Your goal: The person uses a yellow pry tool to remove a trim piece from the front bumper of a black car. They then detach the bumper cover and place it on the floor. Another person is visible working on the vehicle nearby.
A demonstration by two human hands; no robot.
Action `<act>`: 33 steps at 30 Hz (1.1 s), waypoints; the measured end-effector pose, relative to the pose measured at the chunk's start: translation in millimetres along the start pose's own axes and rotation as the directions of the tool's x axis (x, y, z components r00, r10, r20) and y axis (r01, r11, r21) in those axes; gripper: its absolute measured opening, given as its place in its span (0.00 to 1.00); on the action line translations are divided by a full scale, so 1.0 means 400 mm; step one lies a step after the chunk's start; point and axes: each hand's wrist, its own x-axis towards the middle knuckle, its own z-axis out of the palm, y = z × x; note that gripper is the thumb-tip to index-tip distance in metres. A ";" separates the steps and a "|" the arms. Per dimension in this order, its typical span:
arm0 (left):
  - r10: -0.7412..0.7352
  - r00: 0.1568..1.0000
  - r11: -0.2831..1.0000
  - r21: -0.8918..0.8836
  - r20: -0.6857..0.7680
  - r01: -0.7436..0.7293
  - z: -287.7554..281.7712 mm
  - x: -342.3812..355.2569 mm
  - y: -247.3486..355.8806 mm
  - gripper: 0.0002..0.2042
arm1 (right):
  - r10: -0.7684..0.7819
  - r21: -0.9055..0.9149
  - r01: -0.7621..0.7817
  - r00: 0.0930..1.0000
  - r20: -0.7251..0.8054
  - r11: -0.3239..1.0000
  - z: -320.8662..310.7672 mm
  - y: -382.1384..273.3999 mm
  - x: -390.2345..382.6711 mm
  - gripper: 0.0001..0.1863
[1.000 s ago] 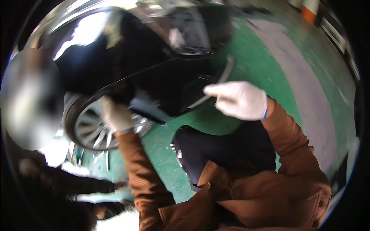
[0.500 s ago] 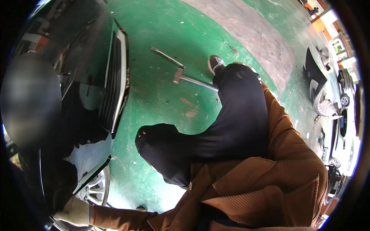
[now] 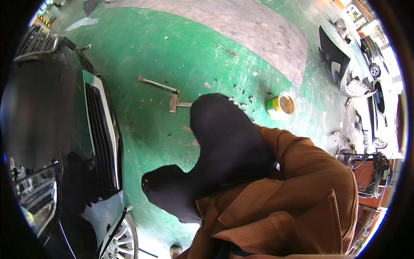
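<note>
Neither of my hands shows. My right sleeve, brown and ribbed, runs forward and disappears behind my black-trousered leg, which hides whatever that hand does. My left forearm and hand lie outside the picture. Closest to my legs on the green floor is a hammer with a blocky metal head; its handle passes under my knee. A metal bar lies just beyond it. To the left stands a dark car with a slatted, light-edged trim panel along its side.
An open yellow-green tin stands right of my knee, beside several small dark clips. A screwdriver lies farther off, near a grey floor strip. Car parts and an orange cart with cables are at right. A wheel shows lower left.
My left hand, in a pale glove at the car's lower left corner before, has left the picture. The view has shifted, bringing in the tin, the clips and more of the car.
</note>
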 end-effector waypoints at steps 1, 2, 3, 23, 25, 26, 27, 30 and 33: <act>-0.017 0.999 1.000 0.012 0.034 0.017 0.009 0.016 0.007 0.23 | -0.039 -0.002 0.039 0.999 0.021 0.999 0.035 -0.031 0.016 0.25; -0.022 0.999 1.000 0.012 0.036 0.022 0.016 0.031 0.014 0.23 | -0.023 -0.070 0.028 0.997 0.069 0.997 0.031 -0.024 0.048 0.25; -0.024 0.999 1.000 0.017 0.024 0.023 0.012 0.056 0.027 0.23 | -0.018 -0.113 0.031 0.994 0.111 0.993 0.059 -0.032 0.073 0.25; 0.239 0.715 0.364 -0.621 -0.657 -0.694 -0.793 0.184 0.566 0.24 | 0.157 -0.586 0.386 0.726 0.670 0.712 0.202 -0.324 0.511 0.28; 0.241 0.720 0.346 -0.636 -0.651 -0.690 -0.815 0.166 0.568 0.22 | 0.218 -0.561 0.245 0.743 0.632 0.791 0.182 -0.309 0.566 0.28; 0.258 0.704 0.325 -0.626 -0.662 -0.709 -0.829 0.151 0.554 0.22 | 0.249 -0.512 0.136 0.750 0.612 0.848 0.187 -0.319 0.595 0.26; 0.277 0.702 0.306 -0.632 -0.657 -0.712 -0.834 0.157 0.549 0.22 | 0.279 -0.447 0.017 0.760 0.586 0.894 0.181 -0.334 0.614 0.24; 0.287 0.734 0.293 -0.674 -0.615 -0.679 -0.858 0.144 0.501 0.22 | 0.237 -0.462 0.038 0.820 0.522 0.886 0.177 -0.377 0.603 0.17; 0.216 0.726 0.310 -0.660 -0.653 -0.685 -0.852 0.134 0.472 0.23 | 0.192 -0.367 -0.014 0.870 0.455 0.930 0.181 -0.446 0.504 0.12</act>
